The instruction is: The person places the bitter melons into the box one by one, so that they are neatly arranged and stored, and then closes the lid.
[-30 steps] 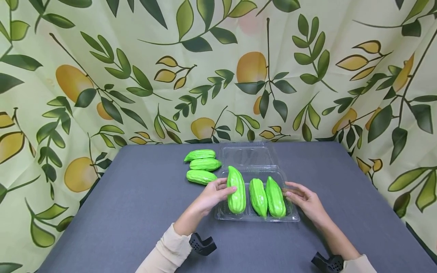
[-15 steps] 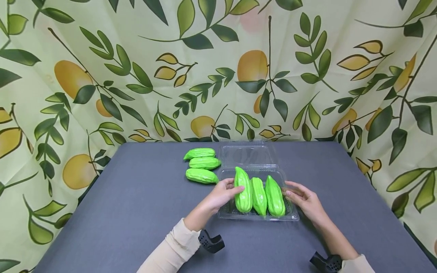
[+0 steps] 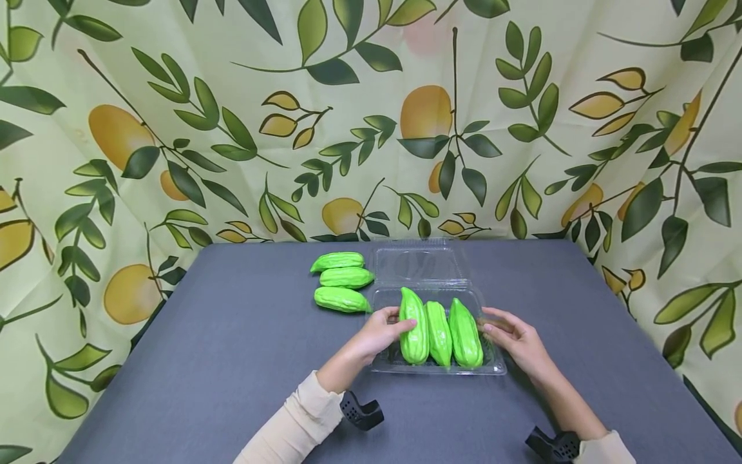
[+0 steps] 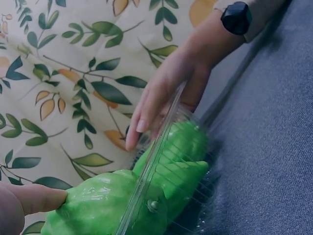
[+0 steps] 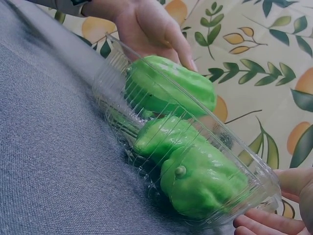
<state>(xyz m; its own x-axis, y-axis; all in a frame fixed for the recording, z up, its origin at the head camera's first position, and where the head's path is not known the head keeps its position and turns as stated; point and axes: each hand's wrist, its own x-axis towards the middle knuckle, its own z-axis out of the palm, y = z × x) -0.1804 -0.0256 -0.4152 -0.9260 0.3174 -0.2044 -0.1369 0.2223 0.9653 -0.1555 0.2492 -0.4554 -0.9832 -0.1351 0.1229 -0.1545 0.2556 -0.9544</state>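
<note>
An opened clear plastic clamshell container point(image 3: 379, 370) lies on the table, with green bitter melons inside. My left hand point(image 3: 377, 336) grips one bitter melon point(image 3: 414, 335) by its left side, thumb on top, over the container's left part. Beside it lie a second bitter melon point(image 3: 438, 334) and a third bitter melon point(image 3: 466, 338), both resting in the base. My right hand point(image 3: 518, 339) holds the container's right edge between thumb and fingers. In the right wrist view the gripped bitter melon point(image 5: 168, 88) sits partly below the container's rim, tilted, with my left hand point(image 5: 151, 29) behind it.
Three more bitter melons point(image 3: 346, 278) lie in a stack of rows on the grey tablecloth point(image 3: 243, 335), left of the container. The transparent lid point(image 3: 420, 264) is folded back, flat behind the base. A leaf-and-fruit patterned cloth point(image 3: 342, 129) hangs behind and at the sides.
My left hand has brought the gripped bitter melon rightward, close against the two others, then slightly lower into the container. My right hand stays at the container's edge.
</note>
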